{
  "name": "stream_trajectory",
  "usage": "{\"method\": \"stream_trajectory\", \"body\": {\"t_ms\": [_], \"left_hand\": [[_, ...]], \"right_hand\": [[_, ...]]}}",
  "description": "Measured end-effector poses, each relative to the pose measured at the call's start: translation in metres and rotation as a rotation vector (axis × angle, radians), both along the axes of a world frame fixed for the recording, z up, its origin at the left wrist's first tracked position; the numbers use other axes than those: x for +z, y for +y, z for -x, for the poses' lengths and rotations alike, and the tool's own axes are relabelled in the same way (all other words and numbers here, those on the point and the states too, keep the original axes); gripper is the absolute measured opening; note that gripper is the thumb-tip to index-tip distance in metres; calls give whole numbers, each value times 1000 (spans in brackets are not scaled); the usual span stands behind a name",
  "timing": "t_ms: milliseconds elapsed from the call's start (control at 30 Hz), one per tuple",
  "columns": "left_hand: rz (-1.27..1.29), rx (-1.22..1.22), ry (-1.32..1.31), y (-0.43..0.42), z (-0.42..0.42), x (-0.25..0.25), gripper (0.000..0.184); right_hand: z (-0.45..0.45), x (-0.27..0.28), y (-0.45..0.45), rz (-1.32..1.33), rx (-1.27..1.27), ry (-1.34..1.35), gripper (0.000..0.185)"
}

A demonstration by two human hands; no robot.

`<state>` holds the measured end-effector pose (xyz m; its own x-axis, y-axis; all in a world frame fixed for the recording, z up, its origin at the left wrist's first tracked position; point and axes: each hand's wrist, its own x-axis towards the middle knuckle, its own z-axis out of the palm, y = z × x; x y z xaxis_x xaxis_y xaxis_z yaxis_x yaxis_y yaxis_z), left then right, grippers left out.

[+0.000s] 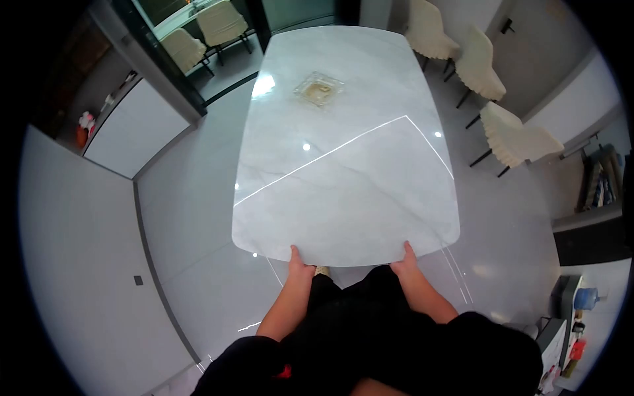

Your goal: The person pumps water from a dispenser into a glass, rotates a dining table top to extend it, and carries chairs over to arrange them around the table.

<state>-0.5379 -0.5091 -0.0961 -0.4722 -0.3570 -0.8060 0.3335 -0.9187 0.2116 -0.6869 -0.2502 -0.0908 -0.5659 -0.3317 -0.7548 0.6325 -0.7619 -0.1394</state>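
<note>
A white marble-patterned table (350, 211) with rounded corners stretches away in front of me. On the left part of its near edge, my left hand (300, 262) has its thumb on the top surface and its fingers curled below the rim, out of sight. My right hand (406, 259) grips the same edge further right in the same way, thumb on top. Toward the far end of the tabletop sits a square clear glass dish (319, 90) with something brownish in it, too small to make out.
Cream-covered chairs (518, 135) line the right side, near a grey door (538, 46). More covered chairs (222, 25) stand beyond the glass doorway at the far left. A white cabinet (135, 125) is on the left. At lower right, a blue water bottle (585, 298) stands by a counter.
</note>
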Motion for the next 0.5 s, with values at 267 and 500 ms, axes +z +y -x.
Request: {"method": "stream_trajectory", "body": {"t_ms": [267, 500], "left_hand": [[-26, -115, -50, -85, -69, 15, 48], [-94, -211, 9, -137, -114, 4, 49]], "right_hand": [[-93, -3, -66, 45, -76, -96, 43], [-160, -7, -112, -19, -177, -62, 41]]}}
